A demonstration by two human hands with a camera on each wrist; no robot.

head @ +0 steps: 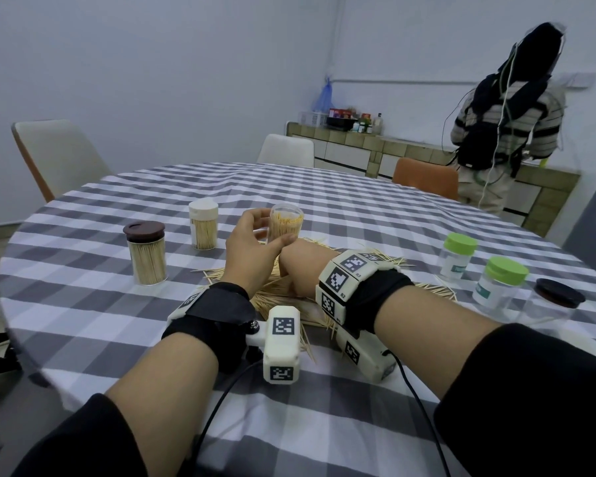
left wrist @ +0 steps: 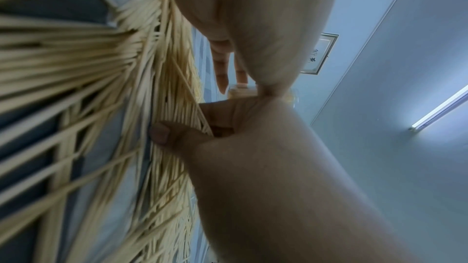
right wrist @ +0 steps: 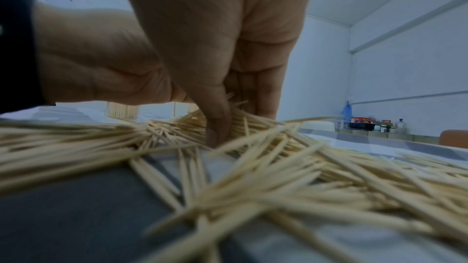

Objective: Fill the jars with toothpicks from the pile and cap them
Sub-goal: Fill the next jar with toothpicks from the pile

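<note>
My left hand [head: 266, 231] grips an open clear jar [head: 286, 224] packed with upright toothpicks, holding it just above the table behind the toothpick pile [head: 283, 297]. My right hand [right wrist: 222, 127] reaches under the left wrist into the pile, and its thumb [left wrist: 159, 133] and fingers pinch a bunch of toothpicks [left wrist: 187, 115]. In the head view the right fingertips are hidden behind the left hand. Two filled jars stand at the left, one with a brown lid [head: 147, 256] and one with a cream lid [head: 203, 225].
Three empty capped jars stand at the right: two with green lids [head: 459, 256] [head: 500, 284] and one with a brown lid [head: 554, 304]. The round table wears a grey-and-white checked cloth [head: 83, 304]. Chairs ring it; a person [head: 503, 125] stands at the far counter.
</note>
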